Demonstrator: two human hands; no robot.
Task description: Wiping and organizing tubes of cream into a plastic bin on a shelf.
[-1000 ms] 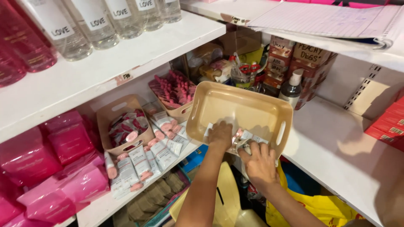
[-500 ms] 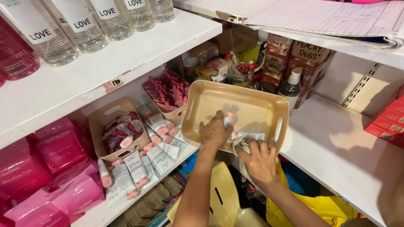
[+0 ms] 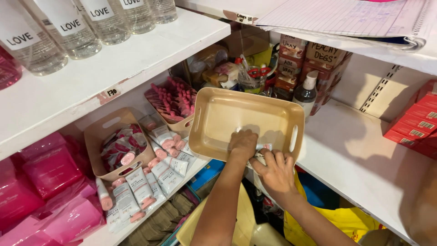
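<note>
Beige plastic tray (image 3: 273,119), tilted, hollow

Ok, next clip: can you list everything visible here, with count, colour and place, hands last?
tray: one, beige, empty, tilted at the shelf corner
clear bottles: several, white labels, top left shelf
open boxes: two, beige, holding pink items, lower left shelf
tubes: many, white with pink caps, lying loose on the lower shelf
pink pouches: several, far left
notebook: one, lined, top right shelf
red boxes: a stack, right edge
pump bottle: one, dark, behind the tray
yellow bag: one, below the shelf
left hand: inside the tray
right hand: at the tray's near rim, holding small white packets
</note>
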